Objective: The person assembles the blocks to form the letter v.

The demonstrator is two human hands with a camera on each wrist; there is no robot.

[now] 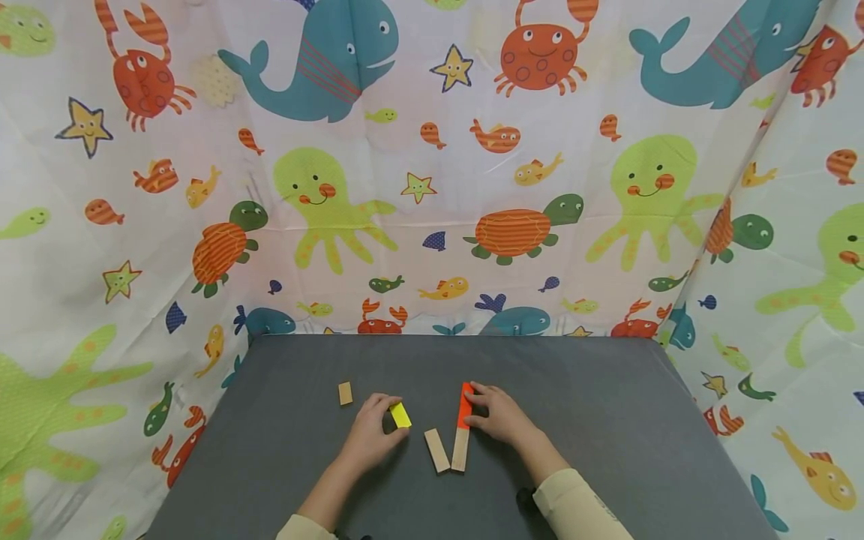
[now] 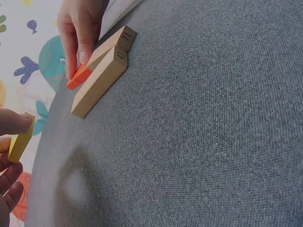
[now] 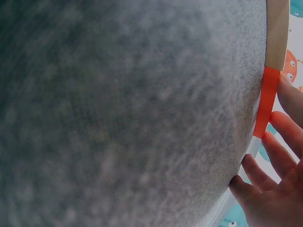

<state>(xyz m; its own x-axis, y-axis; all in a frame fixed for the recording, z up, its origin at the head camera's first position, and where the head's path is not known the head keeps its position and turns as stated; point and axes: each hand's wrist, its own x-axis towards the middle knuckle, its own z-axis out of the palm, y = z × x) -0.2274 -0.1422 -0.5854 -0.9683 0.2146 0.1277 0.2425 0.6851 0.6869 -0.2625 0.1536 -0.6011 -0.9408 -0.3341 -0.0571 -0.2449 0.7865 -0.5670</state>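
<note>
My left hand [image 1: 367, 433] pinches a yellow wooden block [image 1: 400, 415] between thumb and fingers, above the table in the left wrist view. On the table, an orange block [image 1: 464, 405] lies end to end with a plain wooden block [image 1: 460, 450]. My right hand [image 1: 499, 412] holds the orange block from its right side, thumb near one end and a finger near the other. A second plain wooden block [image 1: 436, 451] slants beside that line, the near ends meeting in a V. Printed numbers show on both near ends in the left wrist view.
A small plain wooden block [image 1: 345, 393] lies on the grey table [image 1: 283, 450], left of my left hand. Behind and beside the table hangs a white curtain [image 1: 405, 247] printed with sea animals.
</note>
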